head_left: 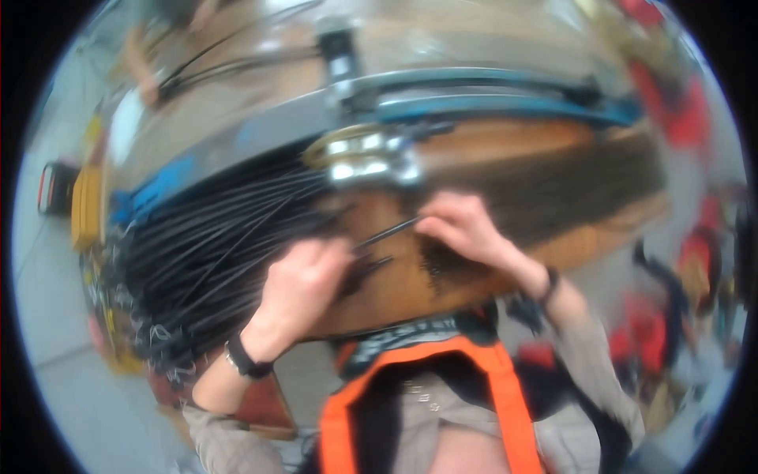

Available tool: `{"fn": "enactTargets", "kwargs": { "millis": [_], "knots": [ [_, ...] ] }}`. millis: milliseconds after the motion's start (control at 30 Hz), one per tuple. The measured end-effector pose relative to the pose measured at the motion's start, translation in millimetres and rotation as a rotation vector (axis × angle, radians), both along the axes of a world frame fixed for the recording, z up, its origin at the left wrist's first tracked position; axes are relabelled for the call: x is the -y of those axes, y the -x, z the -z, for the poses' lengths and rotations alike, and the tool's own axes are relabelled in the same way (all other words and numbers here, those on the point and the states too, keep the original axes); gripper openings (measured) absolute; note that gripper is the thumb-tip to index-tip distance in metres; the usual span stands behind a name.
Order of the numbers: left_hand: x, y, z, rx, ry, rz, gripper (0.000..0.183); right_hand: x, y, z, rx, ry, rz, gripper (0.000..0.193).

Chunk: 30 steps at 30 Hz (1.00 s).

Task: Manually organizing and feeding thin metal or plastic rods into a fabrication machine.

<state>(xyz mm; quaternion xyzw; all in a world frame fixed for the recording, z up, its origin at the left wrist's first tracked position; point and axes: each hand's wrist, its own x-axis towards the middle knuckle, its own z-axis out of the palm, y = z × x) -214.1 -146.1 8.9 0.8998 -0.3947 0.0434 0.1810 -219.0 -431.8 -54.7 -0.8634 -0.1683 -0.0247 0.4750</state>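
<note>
A thin dark cable (pixel 387 232) runs at a slant between my two hands over the wooden table top. My left hand (pixel 306 278) is closed around its lower end, beside a thick bundle of black cables (pixel 205 237). My right hand (pixel 460 224) pinches the upper end, close to a pile of thin dark strands (pixel 545 186). Beyond my hands stands a shiny metal fixture (pixel 371 158) with a yellowish ring at its left side. Motion blur hides the fine detail of the fingers and the cable ends.
A blue metal rail (pixel 505 103) runs along the far side of the table (pixel 355 296). At the far left are a blue clamp-like part (pixel 162 189) and a yellow case (pixel 87 207). Another person's arm (pixel 142 71) reaches in at the upper left. Blurred red things lie at the right.
</note>
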Motion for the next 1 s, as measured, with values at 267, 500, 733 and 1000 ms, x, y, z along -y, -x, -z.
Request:
{"fn": "enactTargets", "kwargs": {
  "millis": [267,500,733,1000],
  "knots": [
    [36,-2,-24,-0.059,-0.036,0.117,0.021,20,18,1,0.224,-0.235,0.146,0.011],
    [47,3,-36,-0.136,-0.050,0.066,0.022,21,13,-1,0.606,-0.084,0.232,0.032],
    [67,-9,-49,-0.265,-0.055,0.065,0.022,29,13,-8,0.561,-0.185,0.288,0.028],
    [88,-27,-56,-0.367,-0.014,0.104,0.020,69,-6,-16,0.920,0.086,0.013,0.036]
  ]
}}
